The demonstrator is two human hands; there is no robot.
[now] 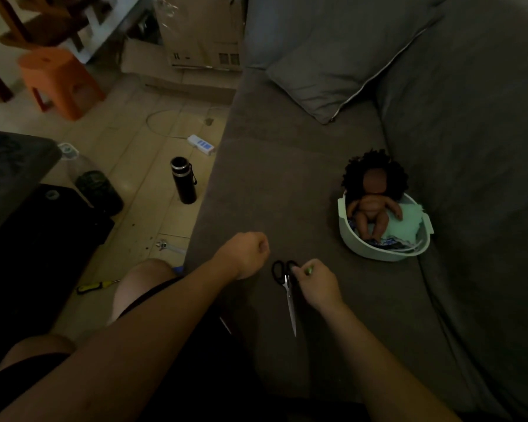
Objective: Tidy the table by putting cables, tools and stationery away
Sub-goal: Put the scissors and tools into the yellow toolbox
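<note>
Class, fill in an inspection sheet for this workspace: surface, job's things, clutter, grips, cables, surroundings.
Surface: grey sofa seat.
Job's things: scissors on sofa; wrench and screwdriver on floor.
Clutter: doll in tub; flask, bottle on floor.
Grips: left hand fisted, nothing seen in it; right hand pinches green item by scissors' handles.
Cables: power strip with white cable on floor.
Surroundings: orange stool, boxes, cushion.

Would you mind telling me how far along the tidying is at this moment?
Done: nothing visibly put away yet. In hand: the right hand pinches the black handle of the scissors, which lie on the sofa; the left hand is an empty fist. Left: the wrench, the yellow-handled screwdriver and the power strip with its cable lie on the floor.
</note>
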